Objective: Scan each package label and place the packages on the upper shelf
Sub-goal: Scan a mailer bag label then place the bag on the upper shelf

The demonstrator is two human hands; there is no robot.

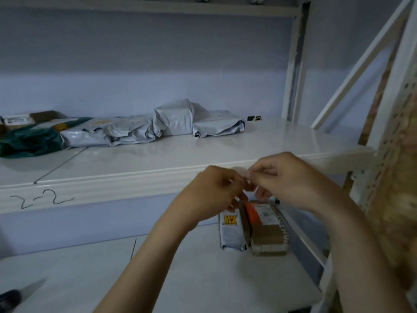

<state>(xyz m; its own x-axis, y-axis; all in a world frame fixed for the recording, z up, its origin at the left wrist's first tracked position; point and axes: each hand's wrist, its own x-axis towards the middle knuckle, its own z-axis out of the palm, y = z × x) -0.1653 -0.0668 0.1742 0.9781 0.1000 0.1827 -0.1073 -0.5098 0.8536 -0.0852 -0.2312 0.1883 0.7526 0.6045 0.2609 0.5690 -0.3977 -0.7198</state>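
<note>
The upper shelf point(203, 152) has a smooth, glossy white top that catches reflections, with painted metal uprights point(293, 64) beside it. On it lie crinkled grey plastic mailer bags point(173, 119), faintly shiny, and a dark green plastic bag point(27, 141). On the matt white lower shelf point(203, 279) sit a brown cardboard box point(267, 231), taped and paper-labelled, and a grey plastic-wrapped parcel point(231, 231).
</note>
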